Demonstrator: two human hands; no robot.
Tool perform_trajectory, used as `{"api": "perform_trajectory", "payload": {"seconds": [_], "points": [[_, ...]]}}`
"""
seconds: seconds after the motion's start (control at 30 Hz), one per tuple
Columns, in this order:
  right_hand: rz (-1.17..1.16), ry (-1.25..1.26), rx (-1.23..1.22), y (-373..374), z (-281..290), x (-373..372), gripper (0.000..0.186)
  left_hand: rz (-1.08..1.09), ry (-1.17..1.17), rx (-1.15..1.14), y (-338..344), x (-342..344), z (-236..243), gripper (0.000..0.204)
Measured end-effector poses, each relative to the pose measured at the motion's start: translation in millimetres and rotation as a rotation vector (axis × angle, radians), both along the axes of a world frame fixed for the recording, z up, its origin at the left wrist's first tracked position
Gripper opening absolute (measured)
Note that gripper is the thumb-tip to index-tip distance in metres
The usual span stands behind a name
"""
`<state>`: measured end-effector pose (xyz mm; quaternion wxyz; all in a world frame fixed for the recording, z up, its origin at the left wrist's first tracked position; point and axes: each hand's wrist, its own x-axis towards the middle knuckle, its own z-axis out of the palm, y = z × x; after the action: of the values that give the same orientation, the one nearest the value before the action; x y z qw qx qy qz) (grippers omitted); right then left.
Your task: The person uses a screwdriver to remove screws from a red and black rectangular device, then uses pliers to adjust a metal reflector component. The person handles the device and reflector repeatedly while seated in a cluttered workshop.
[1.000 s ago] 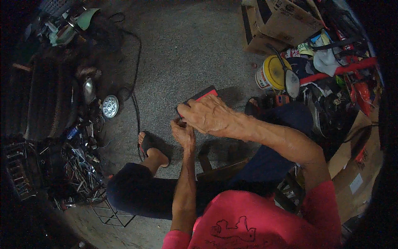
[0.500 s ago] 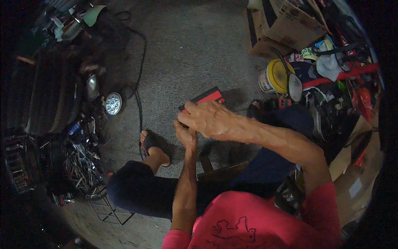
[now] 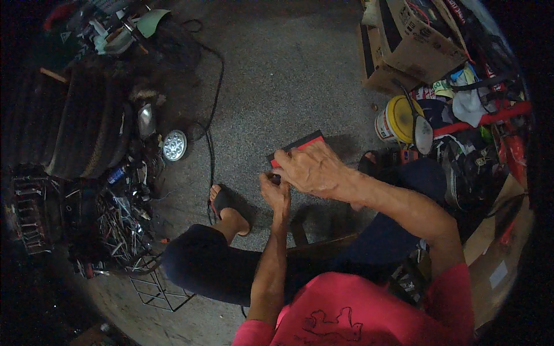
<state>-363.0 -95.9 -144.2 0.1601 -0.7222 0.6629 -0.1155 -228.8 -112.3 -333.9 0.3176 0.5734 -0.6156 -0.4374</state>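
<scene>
In front of me, over the floor between my feet, my two hands are close together. My right hand [image 3: 316, 168] is closed around a flat, straight-edged red and black object [image 3: 311, 139]; its far edge shows beyond my knuckles, and its kind cannot be made out. Just below its fingertips, my left hand [image 3: 274, 193] is curled with thumb and fingers pinched together. Something small and dark [image 3: 276, 179] shows at those fingertips, too little of it visible to name.
A yellow-lidded bucket [image 3: 399, 118] and open cardboard boxes [image 3: 424, 49] stand at the right among clutter. Stacked tires [image 3: 75, 127], a round LED lamp [image 3: 174, 145] and a heap of metal tools [image 3: 124, 225] line the left. A black cable [image 3: 213, 115] crosses the floor.
The whole view has shifted, so the scene sits farther right. The red and black object has turned slightly under my right hand, and the dark bit at my left fingertips now shows more.
</scene>
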Motion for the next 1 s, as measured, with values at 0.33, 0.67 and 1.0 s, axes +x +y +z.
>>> {"api": "perform_trajectory", "payload": {"seconds": [0.33,0.67,1.0], "points": [[0.101,-0.126,-0.183,4.2,-3.8,-5.9,0.025,0.000,0.167,0.025,1.6,-1.1,-13.5,0.035],[0.034,-0.092,-0.055,0.5,-2.7,-10.9,0.032,-0.035,0.204,-0.031,0.5,4.1,-32.2,0.036],[0.012,-0.070,-0.015,4.5,-12.5,-8.6,0.031,-0.038,0.580,0.204,-3.4,11.1,-62.4,0.036]]}}
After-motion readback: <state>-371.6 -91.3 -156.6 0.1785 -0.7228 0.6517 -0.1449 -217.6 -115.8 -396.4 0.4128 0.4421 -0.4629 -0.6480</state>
